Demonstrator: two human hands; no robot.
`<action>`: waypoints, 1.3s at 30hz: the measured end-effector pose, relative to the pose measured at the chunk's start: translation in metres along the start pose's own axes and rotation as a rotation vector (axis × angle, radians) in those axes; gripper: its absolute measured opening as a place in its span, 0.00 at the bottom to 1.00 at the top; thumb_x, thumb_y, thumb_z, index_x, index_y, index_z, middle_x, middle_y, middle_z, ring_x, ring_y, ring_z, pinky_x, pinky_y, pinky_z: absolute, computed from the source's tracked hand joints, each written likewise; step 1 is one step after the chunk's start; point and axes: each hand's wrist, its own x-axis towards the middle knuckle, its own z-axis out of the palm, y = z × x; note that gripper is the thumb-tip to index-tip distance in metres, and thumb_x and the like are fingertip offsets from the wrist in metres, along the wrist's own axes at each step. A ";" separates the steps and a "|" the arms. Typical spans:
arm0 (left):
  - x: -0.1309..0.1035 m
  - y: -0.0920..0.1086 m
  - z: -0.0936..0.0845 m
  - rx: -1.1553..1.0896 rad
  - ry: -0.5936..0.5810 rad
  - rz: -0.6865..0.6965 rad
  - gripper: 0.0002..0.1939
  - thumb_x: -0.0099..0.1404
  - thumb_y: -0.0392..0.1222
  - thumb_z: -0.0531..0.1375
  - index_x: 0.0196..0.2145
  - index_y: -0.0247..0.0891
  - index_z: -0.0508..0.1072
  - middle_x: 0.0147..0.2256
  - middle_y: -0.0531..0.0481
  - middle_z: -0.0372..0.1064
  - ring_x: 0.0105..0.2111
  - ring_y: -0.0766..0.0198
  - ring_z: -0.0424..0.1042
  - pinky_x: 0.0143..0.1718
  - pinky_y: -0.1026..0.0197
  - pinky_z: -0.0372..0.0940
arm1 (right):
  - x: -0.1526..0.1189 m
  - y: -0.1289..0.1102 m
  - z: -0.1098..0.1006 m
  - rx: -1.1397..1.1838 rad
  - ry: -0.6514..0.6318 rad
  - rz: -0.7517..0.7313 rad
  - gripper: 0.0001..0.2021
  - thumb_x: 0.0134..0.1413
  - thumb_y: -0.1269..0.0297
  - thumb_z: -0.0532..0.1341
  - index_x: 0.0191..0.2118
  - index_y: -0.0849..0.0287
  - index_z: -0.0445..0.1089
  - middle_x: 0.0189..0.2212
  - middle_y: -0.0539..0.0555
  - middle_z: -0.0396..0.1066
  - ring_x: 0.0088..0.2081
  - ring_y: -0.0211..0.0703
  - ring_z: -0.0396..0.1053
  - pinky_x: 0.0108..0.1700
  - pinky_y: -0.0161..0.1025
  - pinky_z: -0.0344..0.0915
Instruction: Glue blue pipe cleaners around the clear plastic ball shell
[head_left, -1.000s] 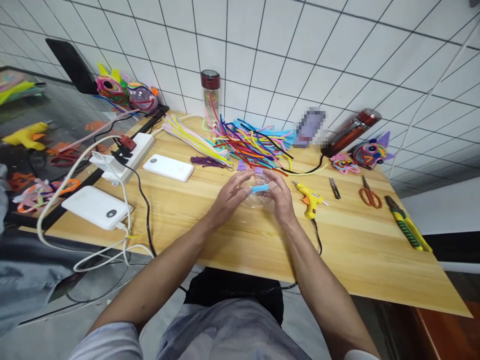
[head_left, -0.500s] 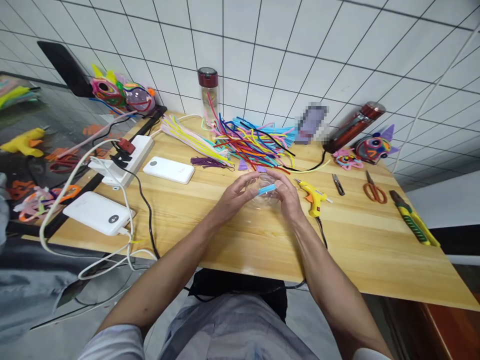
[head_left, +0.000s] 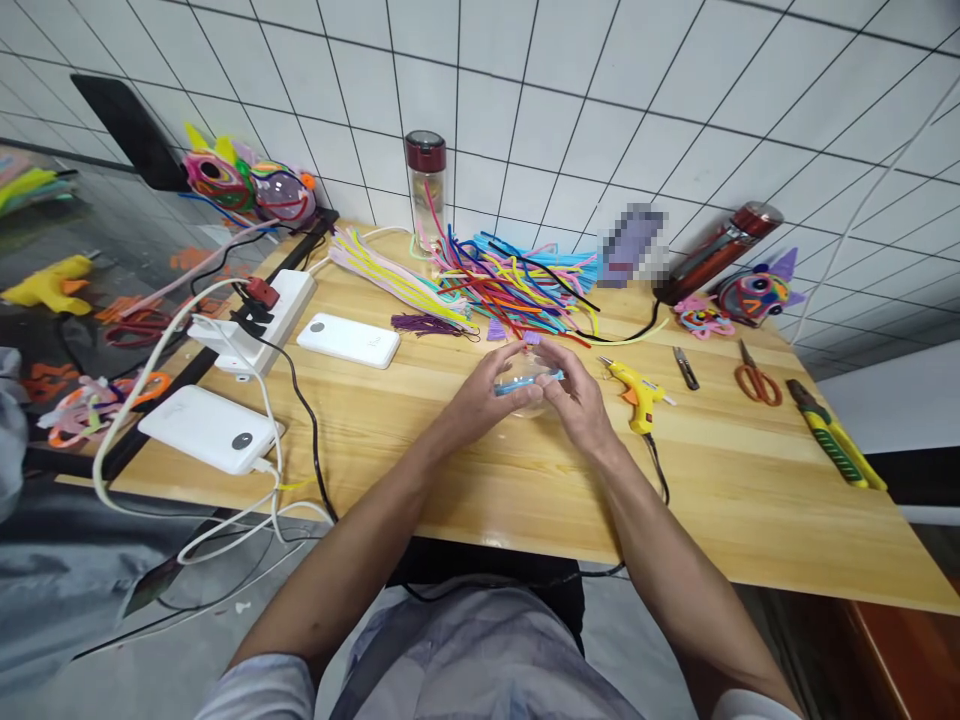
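Note:
Between my two hands is a clear, rounded plastic ball (head_left: pixel 529 366), near the middle of the wooden table. A light blue pipe cleaner strip (head_left: pixel 513 384) lies across its near side. My left hand (head_left: pixel 475 396) curves round the ball's left side, its thumb at the strip. On the other side, my right hand (head_left: pixel 576 394) wraps the ball, and its thumb presses close to the left thumb. The fingers partly cover the ball and the strip's right part. Just right of my right hand lies a yellow glue gun (head_left: pixel 637 392).
Behind my hands lies a heap of coloured pipe cleaners (head_left: pixel 517 285). Small snips (head_left: pixel 685 368), scissors (head_left: pixel 756 375) and green-yellow pliers (head_left: pixel 832 435) lie to the right. At left are white power banks (head_left: pixel 210 428), a power strip (head_left: pixel 281 315) and looping cables. A bottle (head_left: pixel 426 190) stands by the wall.
My thumbs have come closer together over the ball. The blue strip, held out between both thumbs before, now lies along the ball and is partly covered. The view has shifted slightly.

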 end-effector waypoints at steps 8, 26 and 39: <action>0.001 -0.012 -0.005 0.024 -0.090 -0.017 0.42 0.66 0.66 0.71 0.72 0.47 0.70 0.76 0.39 0.63 0.77 0.40 0.60 0.77 0.38 0.56 | -0.001 0.005 -0.001 0.035 -0.053 0.034 0.36 0.67 0.34 0.66 0.71 0.49 0.71 0.70 0.61 0.74 0.73 0.63 0.70 0.75 0.62 0.63; 0.004 -0.015 -0.009 -0.053 -0.066 -0.139 0.47 0.59 0.65 0.76 0.68 0.44 0.68 0.71 0.34 0.65 0.75 0.36 0.61 0.73 0.34 0.63 | -0.005 -0.007 -0.005 0.048 -0.033 0.052 0.36 0.69 0.32 0.62 0.71 0.51 0.72 0.69 0.61 0.75 0.71 0.60 0.72 0.74 0.60 0.65; 0.008 -0.022 -0.008 -0.156 0.047 -0.149 0.41 0.55 0.61 0.77 0.62 0.44 0.75 0.62 0.38 0.77 0.72 0.37 0.67 0.68 0.39 0.67 | -0.001 -0.011 -0.056 -0.299 0.070 -0.030 0.27 0.72 0.44 0.62 0.68 0.49 0.74 0.69 0.59 0.76 0.68 0.59 0.74 0.68 0.60 0.71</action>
